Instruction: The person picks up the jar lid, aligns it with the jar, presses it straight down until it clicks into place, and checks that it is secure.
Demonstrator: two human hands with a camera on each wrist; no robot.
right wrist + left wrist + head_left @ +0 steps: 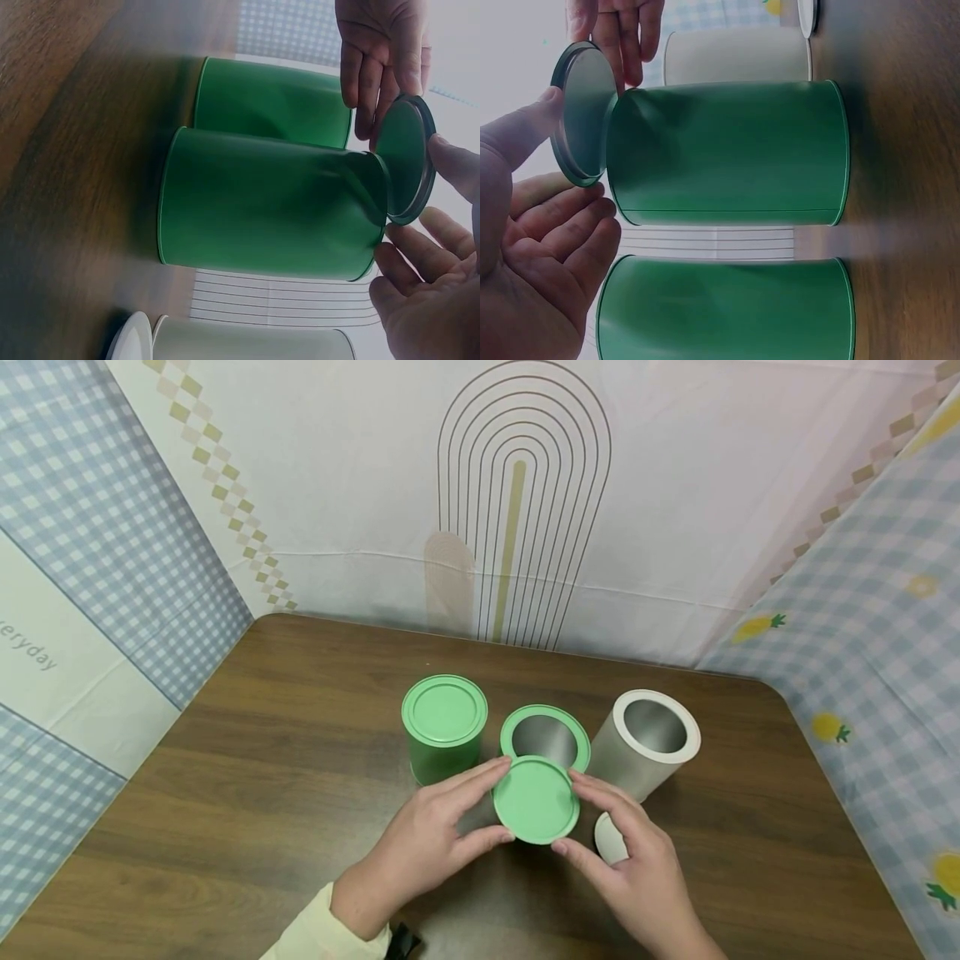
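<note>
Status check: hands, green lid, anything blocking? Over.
Left hand, right hand: both gripping green lid. Lid tilted at near rim of open green can. No obstruction seen.

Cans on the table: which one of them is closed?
The leftmost green can in the head view: a lid covers its top. The middle green can and the white can both show open tops.
</note>
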